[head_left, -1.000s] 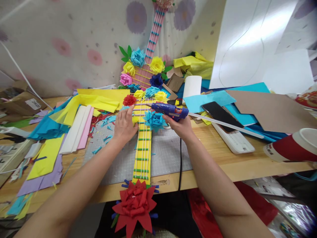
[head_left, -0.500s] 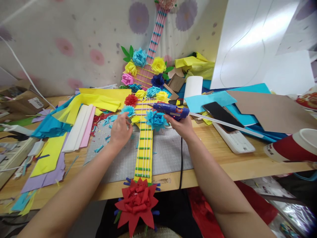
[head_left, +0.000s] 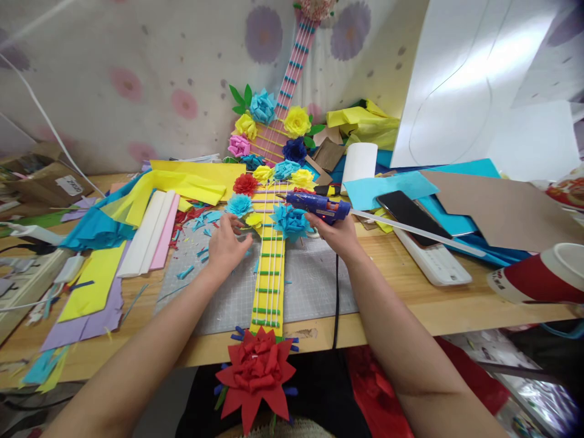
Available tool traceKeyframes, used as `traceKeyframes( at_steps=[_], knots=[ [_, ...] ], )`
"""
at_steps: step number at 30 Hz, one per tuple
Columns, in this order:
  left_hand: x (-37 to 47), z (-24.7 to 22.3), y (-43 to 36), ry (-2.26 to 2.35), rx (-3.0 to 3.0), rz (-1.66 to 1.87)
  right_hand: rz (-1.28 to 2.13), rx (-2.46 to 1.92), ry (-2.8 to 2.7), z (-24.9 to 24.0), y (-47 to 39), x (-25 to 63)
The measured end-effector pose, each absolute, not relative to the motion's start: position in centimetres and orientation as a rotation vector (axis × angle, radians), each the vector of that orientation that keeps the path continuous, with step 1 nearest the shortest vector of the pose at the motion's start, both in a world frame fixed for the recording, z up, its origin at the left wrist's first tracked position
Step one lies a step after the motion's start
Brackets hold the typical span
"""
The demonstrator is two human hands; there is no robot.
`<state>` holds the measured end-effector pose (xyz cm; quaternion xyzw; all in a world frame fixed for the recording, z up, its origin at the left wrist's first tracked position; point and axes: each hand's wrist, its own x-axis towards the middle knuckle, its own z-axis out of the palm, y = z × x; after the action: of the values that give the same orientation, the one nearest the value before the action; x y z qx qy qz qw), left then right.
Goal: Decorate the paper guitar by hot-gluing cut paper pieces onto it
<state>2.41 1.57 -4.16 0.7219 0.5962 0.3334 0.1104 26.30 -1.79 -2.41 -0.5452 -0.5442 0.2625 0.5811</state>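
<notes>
Left grip (head_left: 225, 245) loosely parted, right grip (head_left: 340, 236) clenched, forearms (head_left: 185, 313) angled inward

Left hand (head_left: 228, 246): fingers half curled, nothing seen in grip; contact with nearby flowers unclear.
Right hand (head_left: 336, 234): gripping blue glue gun (head_left: 317, 205), nozzle pointing left, over the guitar's flower end.
Glue stick (head_left: 420, 232): white, out of gun's rear, running right of right hand past the phone (head_left: 413, 213).
Light-blue flower (head_left: 239, 205): just beyond left fingertips.
Big blue flower (head_left: 291, 221): between hands, just left of right hand.
Yellow guitar (head_left: 268, 281): between hands, neck toward the wearer.
Red flower (head_left: 256, 374): at neck end, nearer the wearer than both hands.
Pink guitar (head_left: 292, 79): beyond both hands.
Cup (head_left: 541, 274): well right of right hand.
</notes>
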Motion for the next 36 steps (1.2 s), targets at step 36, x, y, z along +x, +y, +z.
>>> traceKeyframes(
  at_steps=[36],
  knots=[
    [4.0, -4.8, 3.6, 1.567, 2.532, 1.277, 0.583, -1.266, -1.290, -2.5, -1.8, 26.3]
  ],
)
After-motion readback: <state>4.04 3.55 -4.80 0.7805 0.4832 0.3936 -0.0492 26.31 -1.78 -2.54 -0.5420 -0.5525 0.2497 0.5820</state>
